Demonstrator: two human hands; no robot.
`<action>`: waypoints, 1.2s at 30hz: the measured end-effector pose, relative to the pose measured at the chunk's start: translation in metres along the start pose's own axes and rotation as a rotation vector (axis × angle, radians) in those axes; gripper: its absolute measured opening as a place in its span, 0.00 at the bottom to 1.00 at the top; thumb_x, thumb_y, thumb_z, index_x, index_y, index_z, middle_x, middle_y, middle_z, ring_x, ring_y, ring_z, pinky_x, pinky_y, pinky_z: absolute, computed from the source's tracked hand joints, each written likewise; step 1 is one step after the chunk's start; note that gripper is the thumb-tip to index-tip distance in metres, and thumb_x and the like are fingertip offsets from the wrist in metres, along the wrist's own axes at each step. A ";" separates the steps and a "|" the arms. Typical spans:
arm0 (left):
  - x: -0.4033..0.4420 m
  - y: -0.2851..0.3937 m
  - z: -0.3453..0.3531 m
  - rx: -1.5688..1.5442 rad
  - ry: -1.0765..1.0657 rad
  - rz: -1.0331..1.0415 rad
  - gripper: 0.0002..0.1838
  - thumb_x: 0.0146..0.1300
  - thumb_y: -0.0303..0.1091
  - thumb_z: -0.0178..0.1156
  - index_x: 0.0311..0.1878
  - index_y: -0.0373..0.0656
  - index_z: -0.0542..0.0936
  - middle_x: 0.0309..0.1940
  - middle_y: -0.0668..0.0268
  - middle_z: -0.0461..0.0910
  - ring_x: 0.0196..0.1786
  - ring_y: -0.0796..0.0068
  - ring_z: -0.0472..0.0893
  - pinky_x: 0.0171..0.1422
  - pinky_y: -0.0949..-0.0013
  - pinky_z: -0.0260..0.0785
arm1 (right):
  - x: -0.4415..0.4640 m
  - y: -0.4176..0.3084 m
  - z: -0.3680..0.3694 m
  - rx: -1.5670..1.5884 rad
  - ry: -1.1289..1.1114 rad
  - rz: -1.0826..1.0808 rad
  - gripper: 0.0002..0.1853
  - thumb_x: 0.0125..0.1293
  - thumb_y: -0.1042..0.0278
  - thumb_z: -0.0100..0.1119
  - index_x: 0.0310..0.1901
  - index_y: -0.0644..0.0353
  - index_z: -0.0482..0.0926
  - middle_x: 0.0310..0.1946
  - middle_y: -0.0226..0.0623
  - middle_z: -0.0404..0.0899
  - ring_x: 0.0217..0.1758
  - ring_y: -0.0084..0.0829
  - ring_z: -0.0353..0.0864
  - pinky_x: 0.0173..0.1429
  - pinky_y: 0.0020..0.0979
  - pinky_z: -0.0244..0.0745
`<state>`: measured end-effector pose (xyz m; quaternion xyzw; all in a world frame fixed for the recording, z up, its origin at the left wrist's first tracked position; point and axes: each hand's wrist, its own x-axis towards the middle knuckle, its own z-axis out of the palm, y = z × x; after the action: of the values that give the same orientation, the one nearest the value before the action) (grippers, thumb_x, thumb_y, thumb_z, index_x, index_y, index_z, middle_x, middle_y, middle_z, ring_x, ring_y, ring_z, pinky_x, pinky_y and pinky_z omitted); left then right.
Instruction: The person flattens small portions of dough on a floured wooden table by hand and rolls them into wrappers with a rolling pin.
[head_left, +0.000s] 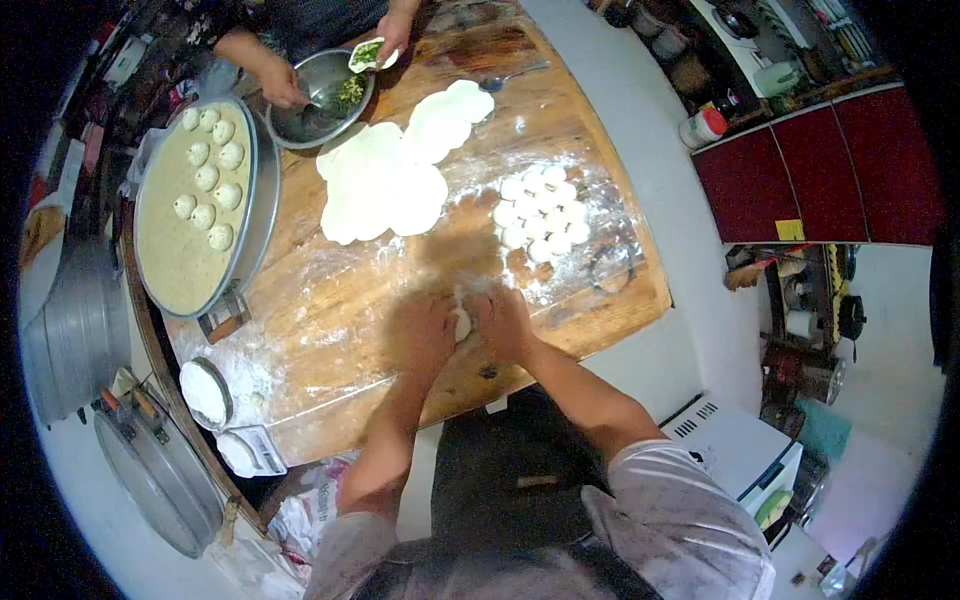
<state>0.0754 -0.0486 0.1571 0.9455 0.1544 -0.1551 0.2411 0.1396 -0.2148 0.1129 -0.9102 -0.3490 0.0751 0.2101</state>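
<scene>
Near the front of the floured wooden table, my left hand (425, 328) and my right hand (503, 320) are curled around a small pale piece of dough (462, 324). Both are closed on it from opposite sides, and some fingers are blurred. Beyond my hands, flattened dough wrappers (375, 190) lie overlapping in a wide white patch. Several small floured dough pieces (541, 212) are grouped to the right of them.
Across the table (300, 290), another person's hands hold a filled wrapper (373, 55) and work in a metal bowl (318, 100). A round steamer tray (185, 260) holds several filled buns at left. A flour bowl (205, 393) and scale (250, 450) stand at the left edge.
</scene>
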 end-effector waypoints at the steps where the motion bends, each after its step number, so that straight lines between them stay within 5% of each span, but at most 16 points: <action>1: 0.002 -0.021 0.034 -0.028 0.170 0.106 0.21 0.66 0.39 0.66 0.61 0.47 0.82 0.61 0.49 0.79 0.64 0.43 0.76 0.70 0.43 0.67 | 0.017 0.000 0.013 0.036 -0.094 0.090 0.14 0.66 0.64 0.59 0.49 0.60 0.82 0.45 0.46 0.81 0.52 0.47 0.82 0.57 0.50 0.76; 2: -0.002 -0.036 0.056 -0.057 0.337 0.207 0.22 0.65 0.37 0.66 0.62 0.47 0.82 0.60 0.49 0.80 0.63 0.43 0.78 0.69 0.42 0.68 | 0.034 -0.001 0.026 0.063 -0.186 0.183 0.14 0.65 0.64 0.60 0.49 0.61 0.81 0.44 0.47 0.81 0.51 0.47 0.82 0.56 0.49 0.76; 4: -0.001 -0.017 0.002 -0.266 0.185 0.138 0.21 0.64 0.36 0.66 0.61 0.46 0.82 0.58 0.48 0.81 0.61 0.42 0.78 0.67 0.42 0.69 | 0.060 -0.011 0.051 0.060 -0.348 0.280 0.14 0.64 0.64 0.61 0.49 0.61 0.81 0.43 0.48 0.81 0.49 0.47 0.83 0.55 0.49 0.77; 5: 0.005 -0.009 -0.021 -0.474 0.074 0.087 0.21 0.64 0.34 0.67 0.60 0.46 0.82 0.56 0.48 0.82 0.60 0.42 0.79 0.65 0.42 0.70 | 0.076 -0.009 0.063 0.024 -0.036 0.200 0.12 0.63 0.65 0.61 0.45 0.61 0.82 0.42 0.48 0.81 0.48 0.47 0.83 0.53 0.49 0.77; 7: 0.017 -0.046 0.031 -0.264 0.205 0.352 0.19 0.64 0.32 0.66 0.58 0.43 0.82 0.55 0.47 0.81 0.58 0.39 0.79 0.62 0.43 0.72 | 0.079 -0.012 0.053 -0.015 0.271 0.108 0.10 0.62 0.66 0.61 0.42 0.61 0.82 0.40 0.49 0.81 0.47 0.48 0.83 0.52 0.49 0.77; 11: -0.008 -0.057 0.052 -0.257 0.179 0.116 0.19 0.65 0.32 0.64 0.59 0.41 0.81 0.54 0.45 0.81 0.59 0.39 0.79 0.63 0.44 0.72 | 0.003 -0.010 -0.016 0.001 -0.216 -0.075 0.08 0.62 0.72 0.57 0.42 0.57 0.81 0.42 0.48 0.80 0.47 0.50 0.81 0.48 0.49 0.74; 14: -0.011 -0.080 0.063 -0.503 0.184 0.058 0.19 0.66 0.33 0.63 0.60 0.41 0.80 0.53 0.44 0.81 0.60 0.40 0.79 0.65 0.44 0.71 | 0.019 -0.008 0.014 -0.147 0.206 -0.177 0.10 0.61 0.76 0.57 0.44 0.56 0.80 0.42 0.43 0.77 0.45 0.48 0.79 0.46 0.47 0.73; 16: -0.023 -0.085 0.059 -0.615 0.103 -0.036 0.19 0.67 0.33 0.63 0.60 0.41 0.80 0.53 0.44 0.82 0.61 0.41 0.78 0.65 0.44 0.70 | 0.063 -0.029 0.007 -0.047 0.207 -0.101 0.08 0.62 0.76 0.57 0.43 0.57 0.79 0.40 0.44 0.76 0.43 0.48 0.79 0.46 0.45 0.74; 19: 0.001 -0.079 0.057 -0.125 0.072 -0.003 0.18 0.66 0.34 0.63 0.58 0.40 0.82 0.51 0.44 0.83 0.56 0.40 0.81 0.61 0.45 0.74 | 0.098 -0.043 0.018 -0.086 0.113 0.021 0.07 0.61 0.76 0.59 0.42 0.58 0.78 0.40 0.45 0.76 0.42 0.47 0.78 0.47 0.45 0.74; 22: 0.009 -0.099 0.067 -0.313 0.134 0.047 0.17 0.67 0.37 0.63 0.55 0.40 0.84 0.51 0.44 0.84 0.54 0.40 0.82 0.60 0.46 0.74 | 0.034 -0.027 0.014 -0.066 0.135 -0.100 0.05 0.62 0.74 0.59 0.40 0.58 0.77 0.38 0.46 0.76 0.42 0.49 0.79 0.45 0.49 0.73; 24: -0.011 -0.099 0.048 -1.008 0.129 -0.298 0.16 0.69 0.39 0.62 0.53 0.40 0.86 0.47 0.45 0.85 0.50 0.39 0.83 0.60 0.46 0.74 | 0.021 -0.024 0.015 -0.023 0.181 -0.169 0.04 0.63 0.73 0.59 0.39 0.58 0.77 0.38 0.46 0.76 0.42 0.50 0.79 0.44 0.50 0.73; 28: -0.027 -0.064 0.022 -0.665 -0.043 -0.332 0.16 0.69 0.40 0.63 0.52 0.40 0.87 0.43 0.48 0.86 0.46 0.43 0.84 0.59 0.47 0.75 | 0.057 -0.040 0.017 -0.019 0.156 -0.077 0.03 0.63 0.74 0.58 0.38 0.57 0.78 0.37 0.46 0.76 0.42 0.49 0.79 0.44 0.50 0.70; 30: -0.001 -0.058 0.021 -0.357 0.261 0.024 0.16 0.68 0.38 0.64 0.54 0.41 0.86 0.43 0.50 0.87 0.42 0.49 0.86 0.53 0.50 0.77 | 0.090 -0.050 0.023 0.010 0.138 -0.027 0.04 0.63 0.74 0.58 0.38 0.57 0.78 0.37 0.46 0.76 0.42 0.49 0.79 0.45 0.50 0.69; 31: 0.016 -0.065 0.031 -0.363 0.272 0.024 0.16 0.68 0.38 0.64 0.54 0.41 0.86 0.43 0.50 0.87 0.42 0.49 0.86 0.53 0.50 0.77 | 0.101 -0.052 0.024 -0.010 0.140 0.001 0.04 0.63 0.74 0.57 0.39 0.56 0.78 0.37 0.46 0.76 0.42 0.49 0.79 0.45 0.50 0.69; 34: 0.026 -0.111 0.093 -0.503 0.107 0.019 0.19 0.67 0.40 0.65 0.57 0.41 0.85 0.50 0.48 0.86 0.49 0.50 0.86 0.56 0.51 0.77 | 0.060 -0.048 0.016 -0.012 0.153 -0.044 0.05 0.63 0.74 0.57 0.41 0.56 0.78 0.38 0.45 0.76 0.43 0.50 0.80 0.44 0.50 0.70; 36: 0.011 -0.136 0.121 -1.234 0.213 -0.458 0.20 0.70 0.43 0.64 0.59 0.41 0.84 0.56 0.47 0.84 0.55 0.45 0.84 0.58 0.50 0.75 | 0.032 -0.042 0.012 0.000 0.173 -0.127 0.06 0.63 0.74 0.57 0.41 0.56 0.78 0.38 0.45 0.76 0.43 0.51 0.80 0.44 0.50 0.72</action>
<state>0.0092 0.0068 -0.0033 0.5877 0.4347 0.0088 0.6823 0.1347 -0.1612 0.1207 -0.8894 -0.3864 -0.0174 0.2438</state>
